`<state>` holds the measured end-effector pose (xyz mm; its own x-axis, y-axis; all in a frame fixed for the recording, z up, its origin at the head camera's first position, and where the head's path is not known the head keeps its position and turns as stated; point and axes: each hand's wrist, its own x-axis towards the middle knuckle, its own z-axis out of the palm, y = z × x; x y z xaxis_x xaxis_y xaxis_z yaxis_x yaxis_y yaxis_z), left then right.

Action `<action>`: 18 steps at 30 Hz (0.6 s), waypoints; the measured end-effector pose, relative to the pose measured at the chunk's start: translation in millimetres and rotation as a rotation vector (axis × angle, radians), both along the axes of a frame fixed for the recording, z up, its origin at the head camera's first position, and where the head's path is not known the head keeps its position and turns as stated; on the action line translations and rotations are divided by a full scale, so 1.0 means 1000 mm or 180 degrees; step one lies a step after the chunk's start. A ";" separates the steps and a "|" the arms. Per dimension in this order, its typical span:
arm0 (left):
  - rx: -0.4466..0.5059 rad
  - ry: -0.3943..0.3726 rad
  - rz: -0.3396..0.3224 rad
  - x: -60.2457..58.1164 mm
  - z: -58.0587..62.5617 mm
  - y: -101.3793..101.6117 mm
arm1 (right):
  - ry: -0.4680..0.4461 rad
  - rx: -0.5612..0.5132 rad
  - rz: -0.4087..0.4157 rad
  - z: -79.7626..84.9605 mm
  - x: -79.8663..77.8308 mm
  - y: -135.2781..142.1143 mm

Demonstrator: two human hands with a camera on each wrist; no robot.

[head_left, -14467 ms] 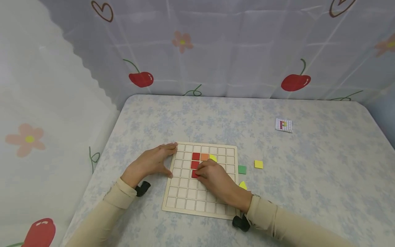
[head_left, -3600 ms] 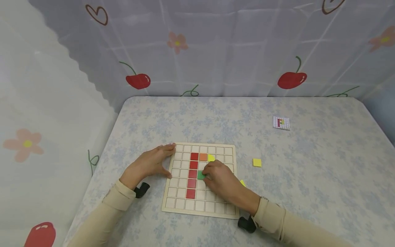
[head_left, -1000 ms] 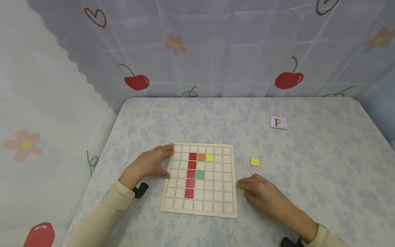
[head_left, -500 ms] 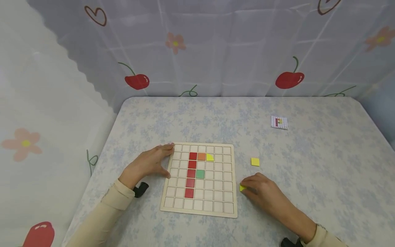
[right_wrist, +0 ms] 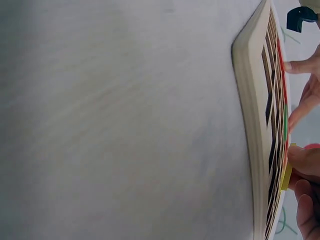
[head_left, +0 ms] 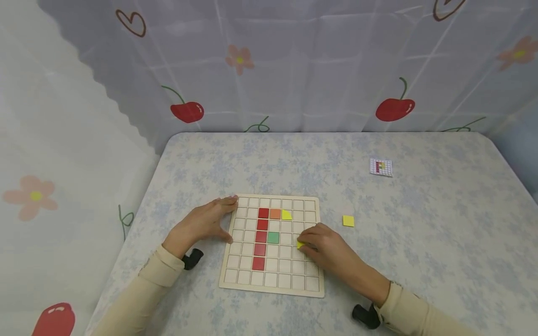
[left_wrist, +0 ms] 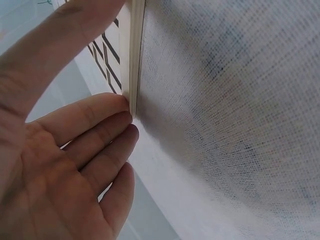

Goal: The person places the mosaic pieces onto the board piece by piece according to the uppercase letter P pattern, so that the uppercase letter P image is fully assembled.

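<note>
A pale wooden grid board [head_left: 271,292] lies on the table. My left hand [head_left: 201,226] rests against its left side, fingers extended, fingertips touching the edge; the left wrist view shows them at the board's rim [left_wrist: 134,60]. Between right thumb and fingertips I pinch a small yellow tile [head_left: 300,244], mostly covered by my right hand [head_left: 332,249], over the board's right part. In the right wrist view that tile [right_wrist: 287,175] stands tilted close over the grid. On the grid sit a column of several red tiles [head_left: 261,237], an orange tile [head_left: 275,213], a yellow round-cornered tile [head_left: 286,215] and a green tile [head_left: 273,238].
A yellow square tile [head_left: 348,221] lies on the table right of the board. Farther back at the right is a small card [head_left: 381,167] printed with a coloured grid pattern. A patterned cloth [head_left: 201,154] covers the table, and a printed curtain [head_left: 294,70] hangs behind it.
Red tiles have been added down the column and the green tile set on the grid. My right hand picked up a yellow tile beside the board and carried it left over the grid.
</note>
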<state>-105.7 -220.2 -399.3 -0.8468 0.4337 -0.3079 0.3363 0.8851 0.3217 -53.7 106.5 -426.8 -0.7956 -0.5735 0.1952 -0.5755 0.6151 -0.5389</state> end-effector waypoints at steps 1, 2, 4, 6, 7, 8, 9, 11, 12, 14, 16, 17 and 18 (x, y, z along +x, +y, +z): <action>-0.0001 0.0001 -0.0003 0.000 0.000 0.000 | -0.0013 -0.0028 0.0019 0.000 -0.001 -0.005; 0.0002 0.0004 -0.0007 0.000 0.000 0.000 | -0.0015 -0.0046 0.0043 0.000 -0.003 -0.009; 0.0009 -0.0012 0.0005 0.000 0.000 0.000 | -0.0023 -0.0066 0.0101 -0.001 -0.005 -0.016; 0.0015 -0.0027 0.0009 0.000 -0.001 0.001 | -0.0058 -0.0065 0.0144 -0.002 -0.007 -0.022; 0.0017 -0.0037 0.0016 0.000 -0.001 0.001 | -0.0059 -0.0050 0.0164 -0.002 -0.008 -0.025; 0.0018 -0.0036 0.0012 0.000 -0.001 0.001 | -0.0054 -0.0032 0.0189 -0.003 -0.008 -0.027; 0.0015 -0.0036 0.0008 0.000 -0.002 0.000 | -0.0045 -0.0021 0.0210 -0.003 -0.009 -0.029; 0.0021 -0.0035 0.0008 0.000 -0.001 0.000 | -0.0013 -0.0017 0.0236 -0.003 -0.010 -0.032; 0.0017 -0.0028 0.0004 0.000 -0.001 0.000 | 0.0019 -0.0021 0.0243 -0.004 -0.011 -0.034; 0.0012 -0.0001 -0.0013 -0.001 -0.001 0.000 | 0.0066 -0.0046 0.0262 -0.004 -0.012 -0.036; 0.0017 0.0005 -0.0004 -0.001 -0.001 -0.001 | 0.0095 -0.0077 0.0280 -0.004 -0.013 -0.038; 0.0016 0.0010 -0.0005 -0.001 -0.001 -0.001 | 0.0101 -0.0086 0.0289 -0.004 -0.013 -0.038; 0.0013 0.0018 -0.0008 -0.001 0.000 -0.001 | 0.0107 -0.0089 0.0295 -0.005 -0.013 -0.039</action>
<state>-106.4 -221.4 -399.8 -0.8474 0.4371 -0.3013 0.3405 0.8829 0.3233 -67.0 67.8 -431.4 -0.7320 -0.6384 0.2379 -0.6474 0.5432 -0.5346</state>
